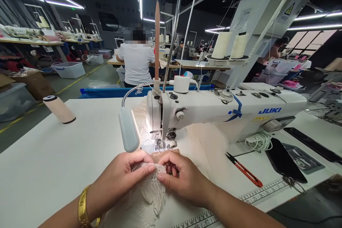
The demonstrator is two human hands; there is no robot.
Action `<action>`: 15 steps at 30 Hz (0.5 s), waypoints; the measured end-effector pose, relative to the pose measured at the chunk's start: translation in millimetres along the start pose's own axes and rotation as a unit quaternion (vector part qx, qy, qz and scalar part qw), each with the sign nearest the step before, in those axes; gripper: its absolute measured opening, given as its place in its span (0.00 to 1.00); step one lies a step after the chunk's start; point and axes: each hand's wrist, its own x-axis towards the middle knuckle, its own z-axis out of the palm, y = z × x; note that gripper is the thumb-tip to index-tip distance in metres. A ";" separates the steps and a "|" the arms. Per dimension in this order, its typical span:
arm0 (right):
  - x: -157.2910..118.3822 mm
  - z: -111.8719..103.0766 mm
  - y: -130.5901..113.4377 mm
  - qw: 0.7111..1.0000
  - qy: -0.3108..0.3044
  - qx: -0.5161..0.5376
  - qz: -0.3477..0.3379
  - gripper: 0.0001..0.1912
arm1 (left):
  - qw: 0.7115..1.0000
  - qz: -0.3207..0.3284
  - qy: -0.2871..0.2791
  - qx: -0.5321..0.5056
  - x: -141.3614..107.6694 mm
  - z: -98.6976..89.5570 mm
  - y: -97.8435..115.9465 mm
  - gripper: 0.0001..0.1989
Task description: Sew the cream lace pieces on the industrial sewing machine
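Directly in front of the needle area of a white sewing machine [197, 108], both hands pinch a piece of cream lace fabric [152, 194]. My left hand [125, 172] grips its upper edge between thumb and fingers, and a gold bracelet circles that wrist. Close beside it, my right hand [184, 178] holds the fabric's right part, with the thumb on the lace and the other fingers curled. Fringe hangs down below the hands. More sheer fabric [208, 142] lies under the machine arm to the right. A lit lamp [129, 130] shines on the needle area.
A thread cone [59, 109] lies at the table's left. On the right are red-handled snips [244, 170], a black phone [285, 160], a coiled cord [258, 141] and a printed ruler [263, 190]. Beyond the machine, a person in a white shirt [137, 63] sits facing away.
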 end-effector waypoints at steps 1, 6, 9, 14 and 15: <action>0.2 -0.1 -0.1 1.000 0.002 0.002 -0.004 0.07 | 1.000 -0.006 0.003 0.001 -0.7 -0.7 -0.4 0.19; 1.3 -0.4 -0.7 1.000 0.003 0.025 -0.009 0.07 | 1.000 -0.017 0.007 -0.001 -3.0 -2.2 -0.3 0.21; 1.1 -0.5 -1.4 0.999 0.000 0.038 -0.001 0.10 | 1.000 -0.021 0.001 0.002 -3.2 -2.6 -0.7 0.22; 3.0 -1.3 1.0 0.997 0.000 0.072 0.015 0.11 | 1.000 -0.024 -0.009 -0.008 -2.4 -3.0 -0.6 0.22; 3.5 -1.5 2.0 0.997 0.000 0.078 0.019 0.12 | 1.000 -0.020 -0.008 -0.014 -2.0 -2.7 0.4 0.21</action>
